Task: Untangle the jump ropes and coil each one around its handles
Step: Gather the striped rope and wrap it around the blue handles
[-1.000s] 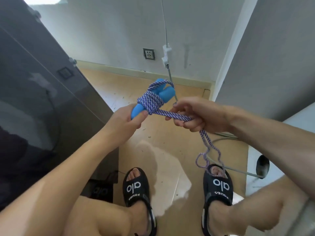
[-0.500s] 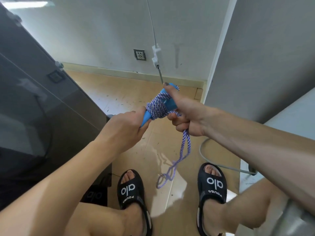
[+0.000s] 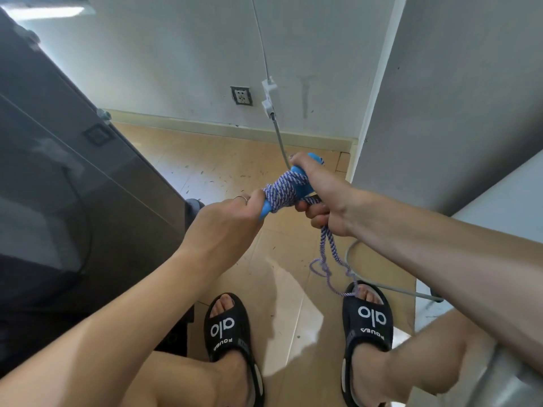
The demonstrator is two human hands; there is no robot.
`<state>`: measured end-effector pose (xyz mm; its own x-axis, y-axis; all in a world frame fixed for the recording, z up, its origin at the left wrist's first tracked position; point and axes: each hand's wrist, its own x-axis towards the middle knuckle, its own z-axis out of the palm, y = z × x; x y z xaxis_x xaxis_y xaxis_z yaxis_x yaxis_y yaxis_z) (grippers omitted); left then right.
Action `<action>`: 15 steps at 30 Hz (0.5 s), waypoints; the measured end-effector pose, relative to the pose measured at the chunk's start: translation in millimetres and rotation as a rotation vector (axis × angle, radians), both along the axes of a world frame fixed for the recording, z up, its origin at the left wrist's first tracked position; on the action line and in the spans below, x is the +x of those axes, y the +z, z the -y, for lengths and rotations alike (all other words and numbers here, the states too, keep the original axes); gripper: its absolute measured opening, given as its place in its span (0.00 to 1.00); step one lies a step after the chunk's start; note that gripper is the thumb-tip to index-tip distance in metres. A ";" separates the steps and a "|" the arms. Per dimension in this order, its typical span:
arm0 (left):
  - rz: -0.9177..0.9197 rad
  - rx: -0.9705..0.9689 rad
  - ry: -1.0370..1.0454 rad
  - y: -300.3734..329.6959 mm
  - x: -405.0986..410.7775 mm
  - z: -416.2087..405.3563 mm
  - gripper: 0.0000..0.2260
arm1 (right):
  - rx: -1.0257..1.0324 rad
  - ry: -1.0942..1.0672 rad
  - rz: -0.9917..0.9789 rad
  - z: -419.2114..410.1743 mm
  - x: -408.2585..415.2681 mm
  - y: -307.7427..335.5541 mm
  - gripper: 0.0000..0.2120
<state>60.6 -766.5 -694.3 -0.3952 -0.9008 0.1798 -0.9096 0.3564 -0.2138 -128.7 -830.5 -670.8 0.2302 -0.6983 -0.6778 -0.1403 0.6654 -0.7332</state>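
**Both hands clamped on a half-wound jump rope**

A smooth dark grey panel (image 3: 73,201), glossy enough to reflect, fills the left of the frame. Pale plastered walls (image 3: 176,54) take the top and right. Between them runs a tan tiled floor (image 3: 223,160), scuffed and speckled.

At the bottom stand two black open-toed sandals (image 3: 229,333) with white lettering.

The left hand (image 3: 226,224), a thin ring on one finger, is closed round the lower end of the blue handles (image 3: 299,180) at frame centre. The right hand (image 3: 332,201) is closed over their upper end, thumb along the top, fingers curled underneath onto the cord.

The jump rope (image 3: 282,192) is a braided purple-and-white cord, wound in tight bumpy turns round the smooth rounded handles. Its loose tail (image 3: 329,248) hangs from the right hand, twisted double, ending in small loops just above the right-hand sandal.
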 end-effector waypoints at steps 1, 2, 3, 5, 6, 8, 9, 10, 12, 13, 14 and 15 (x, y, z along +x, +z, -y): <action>-0.047 0.006 0.022 -1.0 -2.1 -2.4 0.10 | -0.020 -0.007 -0.008 -0.9 1.4 -1.6 0.24; -0.108 0.019 0.049 -2.4 -4.4 -4.7 0.11 | -0.039 -0.014 -0.014 -1.8 3.1 -3.0 0.24; -0.178 0.043 0.083 -2.8 -7.5 -6.4 0.11 | -0.056 -0.017 -0.019 -2.9 4.9 -4.1 0.24; -0.316 0.138 0.161 -1.1 -12.8 -7.1 0.12 | -0.088 -0.015 -0.028 -5.1 8.3 -5.7 0.23; -0.360 0.167 0.183 0.1 -14.3 -6.2 0.13 | -0.094 -0.016 -0.031 -5.9 9.1 -6.2 0.23; -0.374 0.168 0.184 4.0 -15.7 -2.7 0.15 | -0.078 -0.016 -0.024 -7.1 10.3 -4.9 0.23; -0.373 0.172 0.185 7.1 -16.2 -0.5 0.16 | -0.065 -0.012 -0.012 -7.7 10.9 -3.5 0.23; -0.382 0.203 0.205 9.9 -16.3 2.9 0.17 | -0.057 -0.007 0.004 -8.0 11.4 -2.2 0.23; -0.478 0.340 0.293 18.4 -17.1 11.1 0.20 | -0.060 0.007 0.028 -9.5 13.7 1.1 0.22; -0.548 0.407 0.332 22.6 -17.0 14.8 0.21 | -0.063 0.015 0.032 -10.6 15.3 2.4 0.22; -0.597 0.448 0.344 25.5 -16.8 17.4 0.21 | -0.065 0.022 0.034 -11.6 16.8 2.5 0.22; -0.614 0.466 0.335 27.4 -16.3 18.8 0.20 | -0.064 0.026 0.035 -12.2 17.9 2.8 0.23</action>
<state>44.3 -785.3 -667.0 -0.0471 -0.9884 -0.1441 -0.8895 -0.0242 0.4563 -110.8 -818.3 -668.0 0.2717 -0.7333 -0.6232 -0.1306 0.6135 -0.7788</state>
